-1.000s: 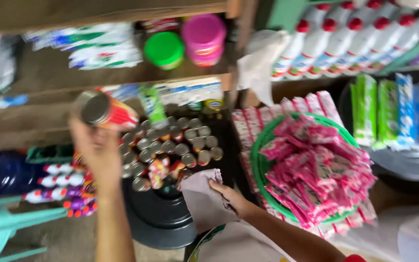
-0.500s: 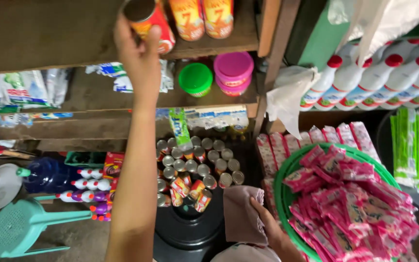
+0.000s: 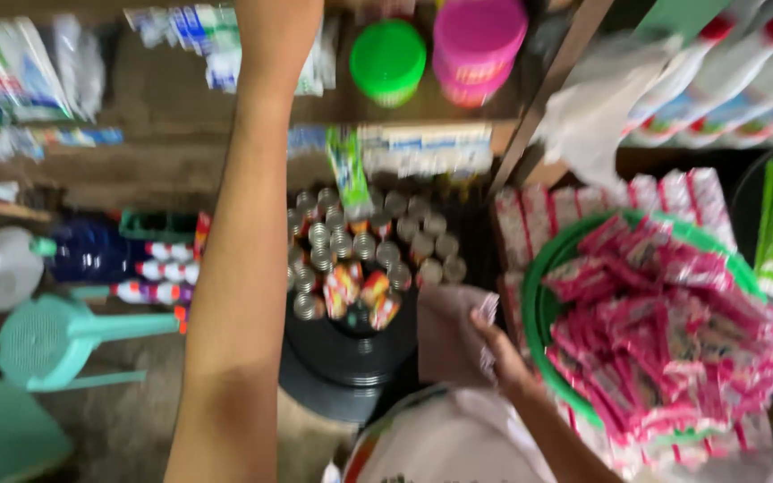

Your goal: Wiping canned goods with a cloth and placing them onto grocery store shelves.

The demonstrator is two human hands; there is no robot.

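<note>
The left arm [image 3: 243, 268] rises past the front edge of the wooden shelf [image 3: 136, 98] and leaves the frame at the top; the left hand is out of view. Small cans [image 3: 369, 246] stand packed on a black round stand [image 3: 351, 358] beside it. A green basket [image 3: 543, 304] of pink sachets [image 3: 673, 331] crowds the right side. The right hand [image 3: 503, 358] rests between stand and basket, fingers [image 3: 485, 322] closed on a grey cloth [image 3: 449, 331].

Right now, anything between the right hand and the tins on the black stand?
Yes: the brownish cloth that the right hand grips sits between it and the tins. Nothing else visible stands in that gap.
</note>
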